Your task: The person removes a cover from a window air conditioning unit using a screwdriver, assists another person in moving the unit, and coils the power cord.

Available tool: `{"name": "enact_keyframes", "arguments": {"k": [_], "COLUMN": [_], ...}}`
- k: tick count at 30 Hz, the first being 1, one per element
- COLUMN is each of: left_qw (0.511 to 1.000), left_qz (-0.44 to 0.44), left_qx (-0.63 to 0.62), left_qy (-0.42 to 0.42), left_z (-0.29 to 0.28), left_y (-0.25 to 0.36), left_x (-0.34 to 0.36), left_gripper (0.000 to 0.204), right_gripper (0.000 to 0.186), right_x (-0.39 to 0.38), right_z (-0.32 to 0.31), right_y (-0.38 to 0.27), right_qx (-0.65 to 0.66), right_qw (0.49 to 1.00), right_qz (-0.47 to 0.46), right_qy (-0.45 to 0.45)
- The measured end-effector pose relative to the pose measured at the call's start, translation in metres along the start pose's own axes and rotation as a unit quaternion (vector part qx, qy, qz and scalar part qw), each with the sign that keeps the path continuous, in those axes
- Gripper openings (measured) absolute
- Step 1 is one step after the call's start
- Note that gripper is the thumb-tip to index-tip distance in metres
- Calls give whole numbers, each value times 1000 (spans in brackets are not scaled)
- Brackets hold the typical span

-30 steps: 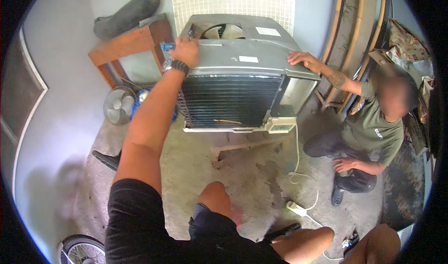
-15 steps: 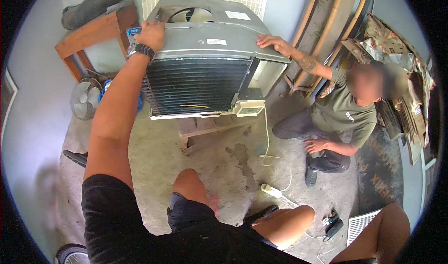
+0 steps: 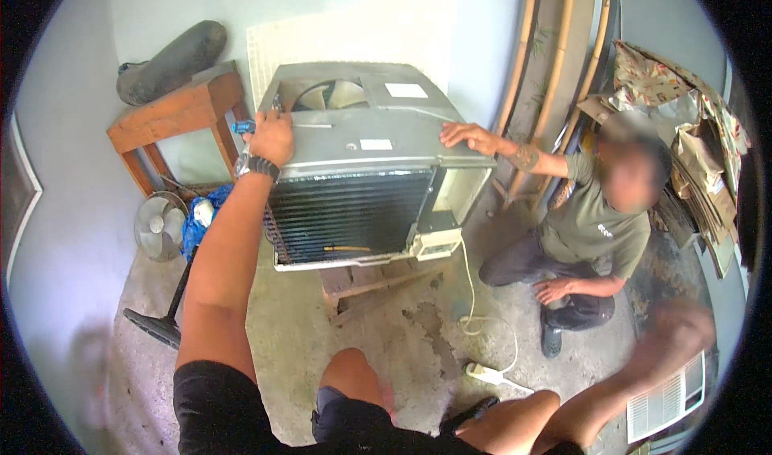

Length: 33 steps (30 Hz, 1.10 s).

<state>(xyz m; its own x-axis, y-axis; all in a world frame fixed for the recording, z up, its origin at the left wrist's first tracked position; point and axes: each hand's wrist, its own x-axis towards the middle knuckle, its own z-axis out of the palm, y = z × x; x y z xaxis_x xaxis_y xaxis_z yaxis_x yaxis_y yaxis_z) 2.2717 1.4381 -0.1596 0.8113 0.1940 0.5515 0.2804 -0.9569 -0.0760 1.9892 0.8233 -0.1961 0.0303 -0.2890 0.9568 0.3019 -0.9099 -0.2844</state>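
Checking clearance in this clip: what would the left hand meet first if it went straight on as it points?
Probably the opening in the casing top, just past the left hand; the fan sits inside, but depth is unclear, so contact with it can't be confirmed.

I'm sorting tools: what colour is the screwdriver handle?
Blue: the screwdriver handle sticks out beside the left hand, in the head view.
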Motion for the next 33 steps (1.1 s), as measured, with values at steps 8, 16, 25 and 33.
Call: {"name": "enact_keyframes", "arguments": {"k": [8,16,25,33], "left_qw": [999,960,976,976], "left_qz": [15,199,199,198], "left_qx": [-31,39,34,12], "left_qy": [36,195,83,86], "left_z": [-2,35,33,29], "left_y": [14,-6,-19,-14], "left_x": [3,44,39,40], "left_gripper": [27,27,29,27], "right_gripper": [44,51,51,50], "right_x": [-301,-314,-276,-278], "right_z": [65,94,83,57], "right_y": [51,92,49,34], "right_qx": [51,132,133,116], "right_qw": [510,535,499,526], "right_qz": [-24,53,102,94], "right_qy": [-858,-833,-850,-837]}}
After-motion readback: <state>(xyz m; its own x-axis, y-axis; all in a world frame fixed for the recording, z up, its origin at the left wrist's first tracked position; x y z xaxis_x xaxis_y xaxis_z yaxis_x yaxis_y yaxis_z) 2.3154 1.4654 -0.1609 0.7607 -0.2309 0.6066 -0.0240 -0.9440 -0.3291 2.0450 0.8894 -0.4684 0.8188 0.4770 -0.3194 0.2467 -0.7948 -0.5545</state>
